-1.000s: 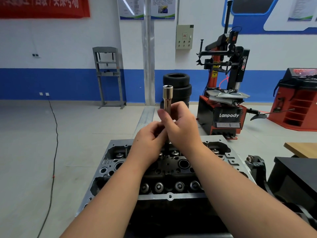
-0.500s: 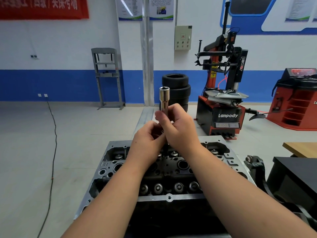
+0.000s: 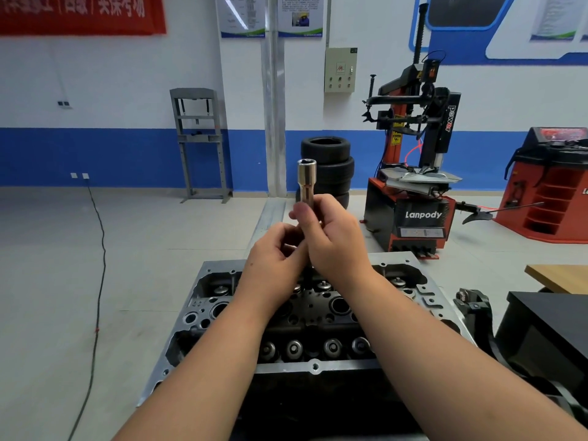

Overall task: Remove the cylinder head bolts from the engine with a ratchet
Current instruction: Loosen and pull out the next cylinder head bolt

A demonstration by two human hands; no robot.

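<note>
Chrome catches my eye first: a long, smooth deep socket (image 3: 307, 181) stands upright, open end up, above the cylinder head (image 3: 203, 300). I see my right hand (image 3: 337, 237) curled round its lower shaft, thumb pressed against the front. My left hand (image 3: 275, 265) is curled just beside and below it, fingers closed on something metallic I can barely make out; whether that is the ratchet, I cannot tell. Under my forearms the cast, grey cylinder head lies flat, with round valve caps in a row and dark bores. Its near edge is cut off in shadow.
</note>
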